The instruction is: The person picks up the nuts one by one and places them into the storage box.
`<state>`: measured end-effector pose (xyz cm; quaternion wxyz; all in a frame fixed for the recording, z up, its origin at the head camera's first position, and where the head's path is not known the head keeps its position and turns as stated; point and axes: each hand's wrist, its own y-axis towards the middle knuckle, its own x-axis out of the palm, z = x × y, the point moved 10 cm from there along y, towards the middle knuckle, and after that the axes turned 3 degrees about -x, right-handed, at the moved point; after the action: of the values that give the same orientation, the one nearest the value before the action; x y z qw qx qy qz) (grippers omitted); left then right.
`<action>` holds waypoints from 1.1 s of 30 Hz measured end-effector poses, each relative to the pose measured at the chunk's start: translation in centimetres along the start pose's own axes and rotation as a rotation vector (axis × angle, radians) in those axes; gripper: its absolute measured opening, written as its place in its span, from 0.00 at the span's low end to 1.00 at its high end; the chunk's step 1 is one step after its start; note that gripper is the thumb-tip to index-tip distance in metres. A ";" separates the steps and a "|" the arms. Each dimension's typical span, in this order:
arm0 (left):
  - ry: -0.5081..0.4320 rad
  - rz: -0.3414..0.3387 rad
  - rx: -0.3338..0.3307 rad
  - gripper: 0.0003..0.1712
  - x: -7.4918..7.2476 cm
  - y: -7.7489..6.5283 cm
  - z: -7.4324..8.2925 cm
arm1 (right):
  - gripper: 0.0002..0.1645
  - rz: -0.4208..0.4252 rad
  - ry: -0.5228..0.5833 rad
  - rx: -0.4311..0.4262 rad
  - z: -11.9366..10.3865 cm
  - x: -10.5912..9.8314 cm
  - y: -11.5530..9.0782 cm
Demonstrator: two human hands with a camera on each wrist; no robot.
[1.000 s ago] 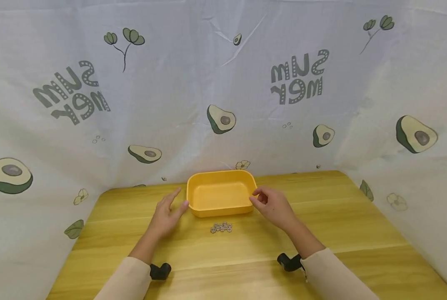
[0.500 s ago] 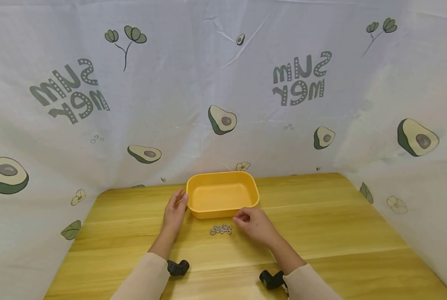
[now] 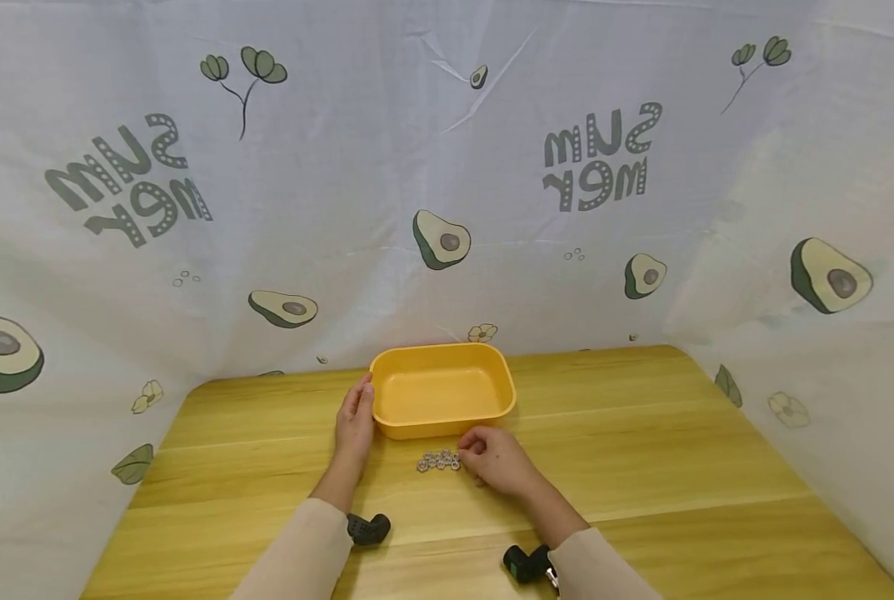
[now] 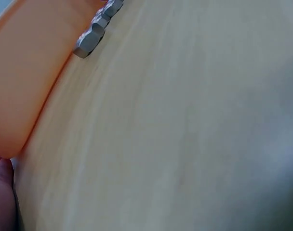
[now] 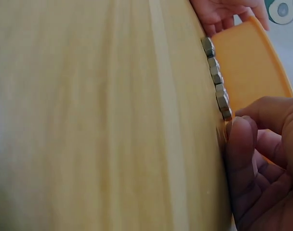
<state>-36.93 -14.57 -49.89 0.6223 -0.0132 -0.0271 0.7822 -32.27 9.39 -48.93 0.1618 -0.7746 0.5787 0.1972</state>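
Note:
A yellow-orange plastic tray (image 3: 439,430) sits at the back middle of the table. In front of it lies a tight cluster of several small metal hex nuts (image 3: 441,461). My left hand (image 3: 354,429) rests against the tray's left side, fingers extended along it. My right hand (image 3: 499,458) is low at the cluster's right end, fingers curved. The right wrist view shows its thumb and index fingertip right at the last nut (image 5: 226,114) of the row; I cannot tell whether they pinch it. In the left wrist view, nuts (image 4: 91,39) appear beside the tray wall.
A wood-grain table (image 3: 641,467) extends to both sides. Behind it hangs a white cloth (image 3: 357,192) with avocado prints, also closing in the left and right. Black wrist-worn devices (image 3: 369,530) stick out beside both sleeves.
My right hand has moved left from the tray's right side to the right end of the nuts. My left hand has come in against the tray's left side.

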 end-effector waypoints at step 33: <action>0.129 0.044 0.046 0.27 -0.2 -0.2 -0.3 | 0.07 -0.006 -0.186 -0.033 0.0 0.4 0.2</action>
<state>-36.66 -14.70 -50.23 0.6055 -0.0498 0.0310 0.7937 -32.41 8.99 -49.16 0.2025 -0.7574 0.5553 0.2775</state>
